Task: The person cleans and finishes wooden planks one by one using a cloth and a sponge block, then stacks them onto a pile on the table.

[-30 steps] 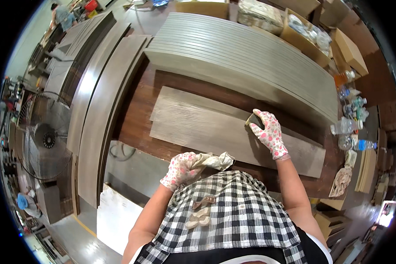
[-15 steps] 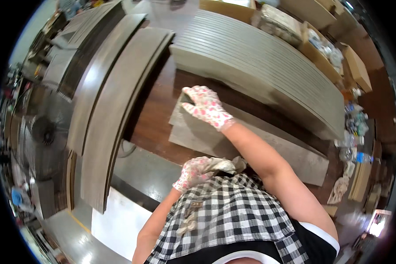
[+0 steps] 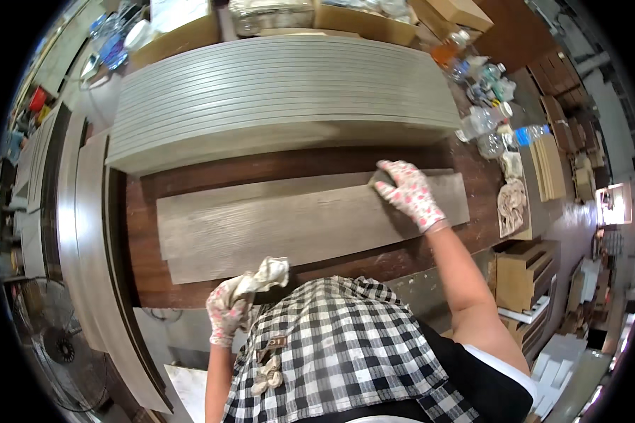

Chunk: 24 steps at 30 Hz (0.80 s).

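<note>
On brown table (image 3: 140, 271), streaky grey-brown boards (image 3: 282, 229), hands (image 3: 226, 310) (image 3: 410, 196) holding — pale rag (image 3: 267, 276) left, small block (image 3: 382, 178) right

The right hand (image 3: 409, 194), gloved in pink-spotted white, grips with bent fingers (image 3: 396, 169), its bare forearm (image 3: 453, 264) angled inward; the matching-gloved left hand (image 3: 227, 310) curls closed.

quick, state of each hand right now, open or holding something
Left hand: closed on a crumpled whitish cloth.
Right hand: holding a small pad between thumb and fingers.
</note>
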Each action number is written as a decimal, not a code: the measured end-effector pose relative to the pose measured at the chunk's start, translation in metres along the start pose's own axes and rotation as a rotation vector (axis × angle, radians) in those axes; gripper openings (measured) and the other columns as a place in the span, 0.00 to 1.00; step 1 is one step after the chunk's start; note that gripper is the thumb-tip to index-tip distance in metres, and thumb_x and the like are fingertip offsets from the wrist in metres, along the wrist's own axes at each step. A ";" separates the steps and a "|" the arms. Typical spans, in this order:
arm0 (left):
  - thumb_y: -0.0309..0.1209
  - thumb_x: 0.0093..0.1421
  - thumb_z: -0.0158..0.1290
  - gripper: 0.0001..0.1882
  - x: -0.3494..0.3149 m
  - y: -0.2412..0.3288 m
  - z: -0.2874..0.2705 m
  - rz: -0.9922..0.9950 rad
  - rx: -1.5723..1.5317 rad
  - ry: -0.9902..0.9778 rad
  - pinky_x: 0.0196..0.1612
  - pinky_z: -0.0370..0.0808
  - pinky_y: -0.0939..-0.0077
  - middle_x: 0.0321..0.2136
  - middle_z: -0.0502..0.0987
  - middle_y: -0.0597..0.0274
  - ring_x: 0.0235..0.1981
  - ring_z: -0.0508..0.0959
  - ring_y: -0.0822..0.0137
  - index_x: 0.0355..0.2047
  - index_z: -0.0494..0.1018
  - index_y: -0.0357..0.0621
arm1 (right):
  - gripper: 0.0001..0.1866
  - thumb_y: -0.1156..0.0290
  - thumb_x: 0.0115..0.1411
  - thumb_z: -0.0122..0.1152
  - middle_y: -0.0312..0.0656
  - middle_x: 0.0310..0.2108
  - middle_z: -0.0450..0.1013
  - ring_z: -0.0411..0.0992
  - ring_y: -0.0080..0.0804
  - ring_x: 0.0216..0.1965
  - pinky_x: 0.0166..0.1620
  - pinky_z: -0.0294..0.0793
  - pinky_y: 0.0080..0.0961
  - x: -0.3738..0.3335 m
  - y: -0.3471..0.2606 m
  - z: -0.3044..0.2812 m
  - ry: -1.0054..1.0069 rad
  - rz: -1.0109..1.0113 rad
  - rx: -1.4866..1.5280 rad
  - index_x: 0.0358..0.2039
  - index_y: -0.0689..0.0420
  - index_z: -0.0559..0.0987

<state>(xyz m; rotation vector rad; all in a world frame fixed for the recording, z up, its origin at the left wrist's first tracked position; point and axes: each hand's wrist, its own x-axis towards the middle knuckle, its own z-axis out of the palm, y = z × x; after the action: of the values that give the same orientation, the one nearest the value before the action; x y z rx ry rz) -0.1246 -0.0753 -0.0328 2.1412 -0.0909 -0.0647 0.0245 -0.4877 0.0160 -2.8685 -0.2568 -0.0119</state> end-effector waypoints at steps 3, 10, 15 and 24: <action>0.28 0.50 0.54 0.13 0.002 0.010 -0.005 -0.202 -0.230 -0.057 0.39 0.73 0.74 0.32 0.79 0.59 0.34 0.78 0.66 0.36 0.75 0.38 | 0.23 0.54 0.51 0.56 0.47 0.40 0.72 0.69 0.42 0.43 0.49 0.67 0.34 -0.020 0.093 -0.018 0.145 0.102 -0.113 0.43 0.55 0.74; 0.27 0.51 0.55 0.12 0.034 0.062 0.010 -0.123 -0.147 0.026 0.39 0.72 0.74 0.32 0.78 0.57 0.35 0.77 0.66 0.37 0.74 0.36 | 0.24 0.53 0.52 0.57 0.52 0.40 0.72 0.70 0.48 0.42 0.46 0.69 0.37 -0.058 0.212 -0.065 0.494 0.599 -0.349 0.43 0.58 0.74; 0.37 0.46 0.55 0.31 0.079 0.117 0.081 0.403 0.724 -0.145 0.59 0.56 0.56 0.55 0.63 0.52 0.58 0.60 0.49 0.53 0.66 0.47 | 0.22 0.69 0.61 0.49 0.46 0.55 0.62 0.59 0.32 0.57 0.60 0.55 0.27 -0.071 0.167 -0.014 0.973 0.553 0.924 0.54 0.65 0.64; 0.44 0.57 0.47 0.31 0.178 0.196 0.292 0.831 0.727 -0.581 0.63 0.47 0.57 0.61 0.53 0.55 0.63 0.50 0.52 0.59 0.56 0.50 | 0.23 0.63 0.63 0.42 0.44 0.56 0.59 0.58 0.35 0.57 0.58 0.56 0.31 -0.092 0.151 0.019 1.239 0.666 0.992 0.56 0.61 0.62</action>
<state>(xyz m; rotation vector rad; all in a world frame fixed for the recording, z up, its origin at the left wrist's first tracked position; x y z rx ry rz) 0.0209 -0.4417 -0.0284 2.5360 -1.5183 -0.1818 -0.0398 -0.6426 -0.0441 -1.4357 0.7092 -1.0928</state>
